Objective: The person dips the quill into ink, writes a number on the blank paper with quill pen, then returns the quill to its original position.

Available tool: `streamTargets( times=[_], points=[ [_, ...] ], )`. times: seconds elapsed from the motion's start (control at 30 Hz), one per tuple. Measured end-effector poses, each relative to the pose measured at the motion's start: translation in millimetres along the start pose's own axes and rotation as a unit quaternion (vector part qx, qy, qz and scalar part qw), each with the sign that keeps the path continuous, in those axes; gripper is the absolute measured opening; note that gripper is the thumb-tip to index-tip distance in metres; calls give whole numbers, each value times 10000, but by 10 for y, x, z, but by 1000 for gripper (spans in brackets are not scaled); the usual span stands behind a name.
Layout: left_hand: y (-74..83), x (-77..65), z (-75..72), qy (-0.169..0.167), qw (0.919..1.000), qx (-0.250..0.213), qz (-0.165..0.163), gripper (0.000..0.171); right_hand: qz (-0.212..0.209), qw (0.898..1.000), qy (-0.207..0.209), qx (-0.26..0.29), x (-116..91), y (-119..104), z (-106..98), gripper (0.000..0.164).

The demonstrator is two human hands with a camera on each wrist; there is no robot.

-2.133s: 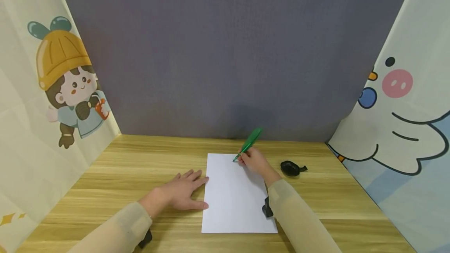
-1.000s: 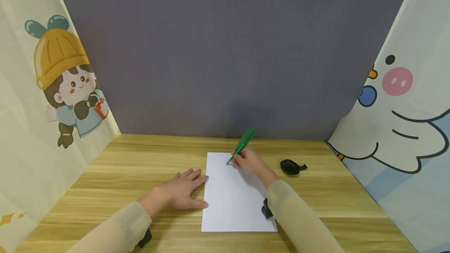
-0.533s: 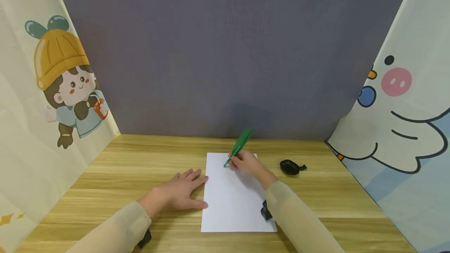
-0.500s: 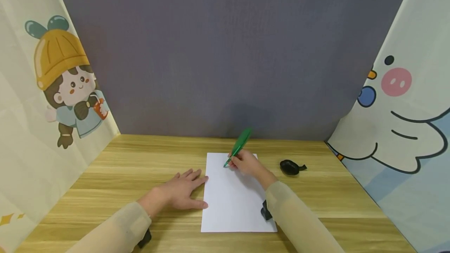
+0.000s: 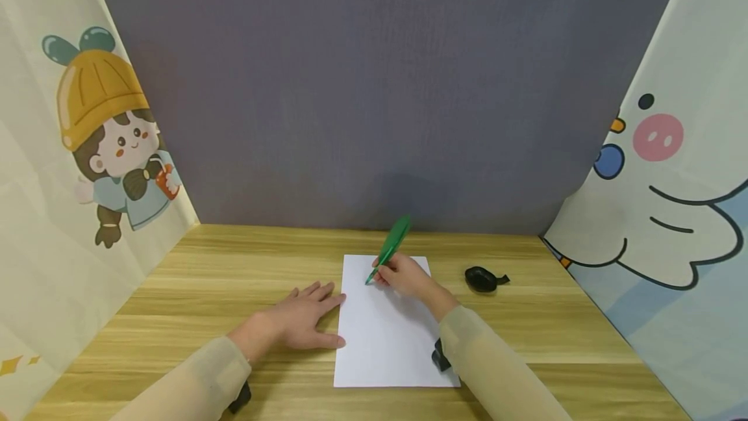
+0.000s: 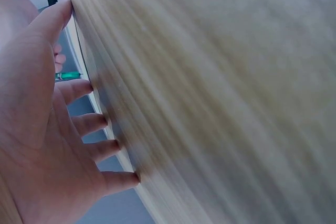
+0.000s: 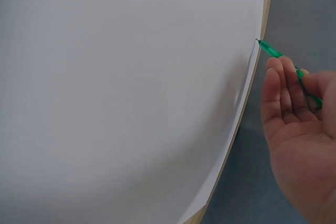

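Observation:
A white sheet of paper lies on the wooden table. My right hand pinches a green feather-topped pen over the upper left part of the sheet, its tip down at the paper. In the right wrist view the pen shows between thumb and fingers, with its dark point at the paper's surface. Any ink line there is too faint to tell. My left hand lies spread on the table, thumb and forefinger touching the sheet's left edge. The left wrist view shows that hand with straight fingertips pressed down.
A small black rounded object with a short tail lies on the table right of the paper. A dark grey panel rises behind the table. Curtains with cartoon prints flank both sides.
My right hand has carried the pen down and to the left across the upper part of the paper. The left hand and the sheet have stayed in place.

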State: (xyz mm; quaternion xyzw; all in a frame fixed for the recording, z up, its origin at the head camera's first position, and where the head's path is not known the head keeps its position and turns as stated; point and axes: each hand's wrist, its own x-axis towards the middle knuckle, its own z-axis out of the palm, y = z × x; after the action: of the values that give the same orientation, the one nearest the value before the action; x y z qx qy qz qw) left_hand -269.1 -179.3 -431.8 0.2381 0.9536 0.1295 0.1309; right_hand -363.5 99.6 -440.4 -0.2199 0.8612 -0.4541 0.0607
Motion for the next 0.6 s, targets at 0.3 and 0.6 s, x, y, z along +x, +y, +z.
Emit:
streamTargets(
  times=[0.3, 0.6],
  points=[
    [9, -10, -8, 14, 10000, 28, 7, 96, -36, 9999, -94, -17, -21, -49, 55, 19],
    [20, -18, -15, 25, 10000, 66, 37, 96, -41, 9997, -221, -56, -68, -110, 88, 19]
  ],
)
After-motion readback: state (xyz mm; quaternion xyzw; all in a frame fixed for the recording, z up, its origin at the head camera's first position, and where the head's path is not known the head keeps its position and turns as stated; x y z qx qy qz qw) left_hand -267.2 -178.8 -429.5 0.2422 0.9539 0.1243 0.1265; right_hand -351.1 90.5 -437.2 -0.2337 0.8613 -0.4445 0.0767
